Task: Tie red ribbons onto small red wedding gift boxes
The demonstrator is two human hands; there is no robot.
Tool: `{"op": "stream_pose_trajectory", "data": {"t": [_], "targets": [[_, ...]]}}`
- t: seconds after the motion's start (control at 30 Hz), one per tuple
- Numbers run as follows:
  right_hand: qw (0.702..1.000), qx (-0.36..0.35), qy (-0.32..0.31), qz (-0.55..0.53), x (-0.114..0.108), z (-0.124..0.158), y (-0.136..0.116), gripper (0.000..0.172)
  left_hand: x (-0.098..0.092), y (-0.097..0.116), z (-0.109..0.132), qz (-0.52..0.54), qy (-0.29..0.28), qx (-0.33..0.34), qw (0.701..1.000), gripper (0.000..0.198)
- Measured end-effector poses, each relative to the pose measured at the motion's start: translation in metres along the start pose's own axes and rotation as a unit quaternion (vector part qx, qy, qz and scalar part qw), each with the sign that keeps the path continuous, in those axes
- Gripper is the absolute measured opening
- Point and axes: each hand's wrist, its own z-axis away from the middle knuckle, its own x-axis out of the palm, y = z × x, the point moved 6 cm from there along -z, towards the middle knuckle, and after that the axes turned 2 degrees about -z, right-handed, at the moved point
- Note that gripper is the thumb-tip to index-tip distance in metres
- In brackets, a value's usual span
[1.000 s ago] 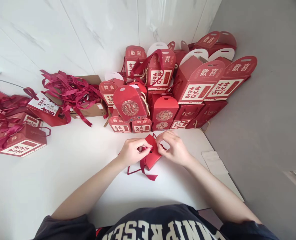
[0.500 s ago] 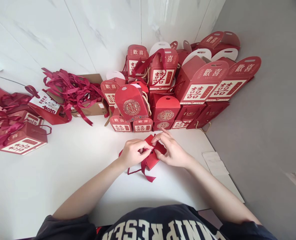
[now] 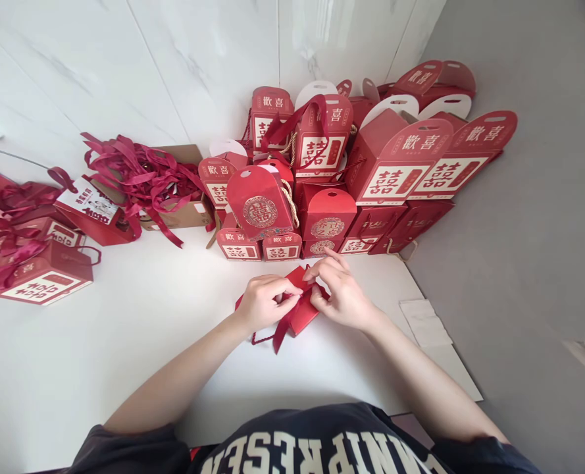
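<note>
A small red gift box (image 3: 306, 320) lies on the white table before me, with a dark red satin ribbon (image 3: 283, 331) across its top. One ribbon tail hangs over the near side, beside a twisted cord handle (image 3: 265, 340). Thumb and forefinger of my left hand (image 3: 265, 301) pinch the ribbon at the middle of the box. Close on its right, my right hand (image 3: 340, 295) has its thumb and forefinger curled around the ribbon, other fingers raised. The knot area is partly hidden behind my fingers.
Behind my hands stands a stack of red gift boxes (image 3: 329, 217) against the tiled wall. A cardboard box (image 3: 186, 215) heaped with red ribbons (image 3: 144, 174) is at the back left. Ribboned boxes (image 3: 45, 273) sit far left; white paper (image 3: 426, 322) lies right, near the grey wall.
My right hand has shifted slightly right and up, its fingertips moving away from my left hand's. The hanging ribbon tail has swung left and shortened. My left hand stays in place.
</note>
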Motion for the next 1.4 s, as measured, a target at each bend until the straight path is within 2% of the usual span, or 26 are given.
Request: {"op": "stream_pose_trajectory", "data": {"t": [0.1,0.2,0.3,0.37,0.4,0.47,0.6,0.67,0.73,0.8,0.9,1.03,1.1,1.2,1.23,1.3,1.4], "targets": [[0.998,0.030,-0.029,-0.051,0.003,0.000,-0.001,0.038,0.000,-0.001,0.000,-0.001,0.001,-0.001,1.000,0.010],[0.978,0.088,-0.067,-0.179,0.004,0.002,0.003,0.028,-0.001,-0.002,0.000,-0.002,-0.003,-0.003,1.000,0.010],[0.920,0.132,-0.094,-0.357,0.001,0.007,0.012,0.013,0.000,0.001,0.000,0.007,-0.013,0.010,1.000,0.012],[0.883,0.144,-0.118,-0.432,-0.002,0.011,0.018,0.015,0.001,0.005,0.000,0.018,-0.018,0.034,0.999,0.011],[0.873,0.151,-0.125,-0.446,-0.003,0.013,0.021,0.017,0.002,0.006,0.000,0.023,-0.018,0.044,0.999,0.011],[0.877,0.167,-0.126,-0.433,-0.007,0.015,0.026,0.018,0.002,0.007,0.000,0.031,-0.006,0.055,0.998,0.010],[0.928,0.156,-0.106,-0.322,-0.012,0.013,0.023,0.025,0.002,0.004,0.000,0.036,0.026,0.056,0.997,0.010],[0.944,0.139,-0.103,-0.280,-0.011,0.011,0.017,0.026,0.002,0.005,0.000,0.030,0.026,0.065,0.997,0.010],[0.945,0.139,-0.092,-0.281,-0.009,0.011,0.015,0.019,0.002,0.006,0.001,0.026,0.024,0.072,0.997,0.010],[0.934,0.151,-0.080,-0.314,-0.007,0.012,0.015,0.011,0.002,0.006,0.001,0.028,0.023,0.072,0.997,0.010],[0.896,0.166,-0.068,-0.406,-0.006,0.016,0.019,0.006,0.001,0.005,0.000,0.028,0.017,0.064,0.997,0.009],[0.794,0.192,-0.017,-0.576,-0.007,0.023,0.029,0.015,0.001,0.003,0.000,0.038,0.010,0.050,0.998,0.009],[0.756,0.216,0.004,-0.618,-0.008,0.026,0.033,0.019,0.001,0.002,-0.001,0.043,0.010,0.046,0.998,0.009],[0.730,0.259,-0.002,-0.632,-0.012,0.032,0.037,0.022,0.001,0.003,-0.001,0.042,0.010,0.050,0.998,0.008],[0.737,0.273,-0.005,-0.619,-0.017,0.033,0.039,0.023,0.001,0.003,-0.001,0.042,0.012,0.052,0.998,0.007],[0.782,0.298,-0.006,-0.548,-0.032,0.034,0.046,0.023,0.000,0.003,-0.001,0.042,0.017,0.053,0.998,0.008],[0.902,0.298,-0.016,-0.313,-0.061,0.031,0.055,0.019,-0.001,0.004,0.000,0.038,0.020,0.059,0.997,0.008]]}}
